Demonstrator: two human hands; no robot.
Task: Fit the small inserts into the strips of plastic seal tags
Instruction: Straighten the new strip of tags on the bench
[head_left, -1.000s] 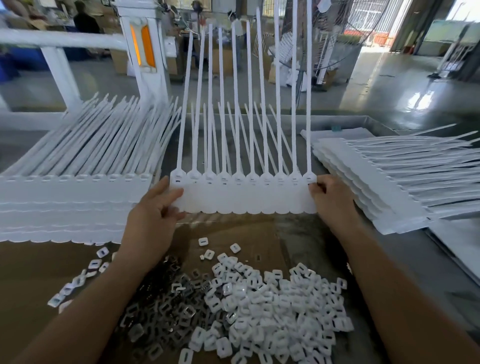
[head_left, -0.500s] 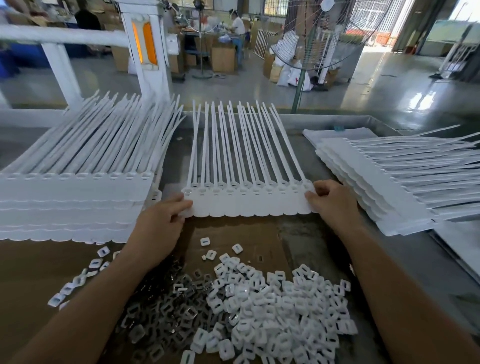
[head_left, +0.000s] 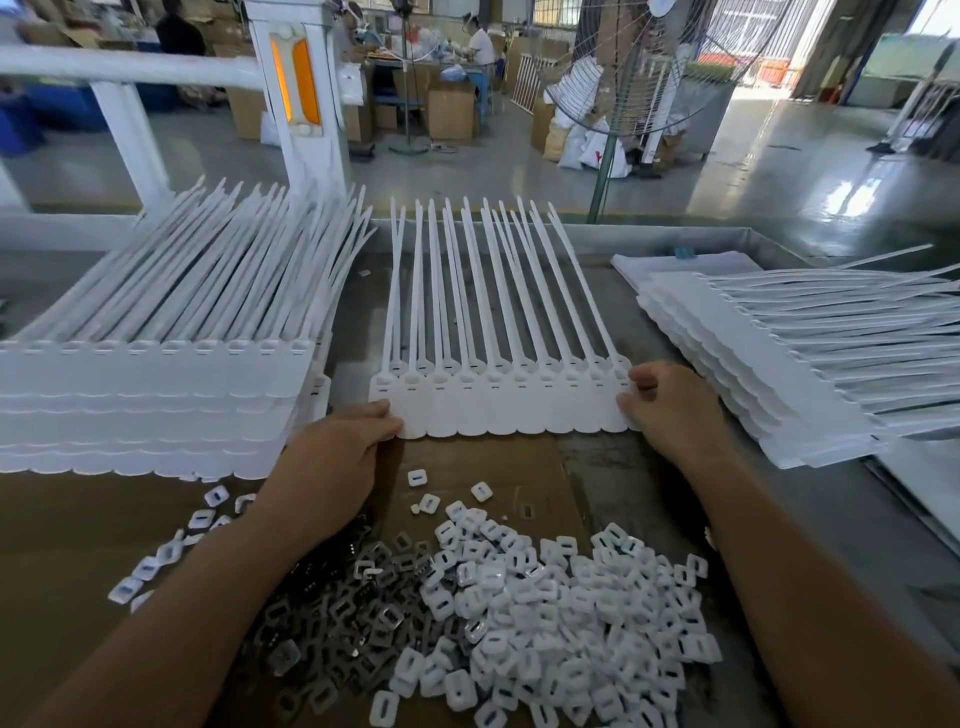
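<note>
A strip of white plastic seal tags (head_left: 498, 402) lies flat on the bench in front of me, its long tails pointing away. My left hand (head_left: 332, 467) pinches its near left corner. My right hand (head_left: 670, 410) pinches its right end, thumb on top. Below my hands a heap of small white square inserts (head_left: 561, 623) is spread on brown cardboard. Beside it on the left lies a pile of grey metal inserts (head_left: 343, 613).
A tall stack of tag strips (head_left: 156, 395) stands at the left, another stack (head_left: 779, 364) fans out at the right. A few loose white inserts (head_left: 171, 545) lie near my left forearm. Beyond the bench's metal rim (head_left: 675, 239) are a fan, boxes and people.
The strip was held upright with tails in the air; both hands have laid it flat on the bench and still hold its ends.
</note>
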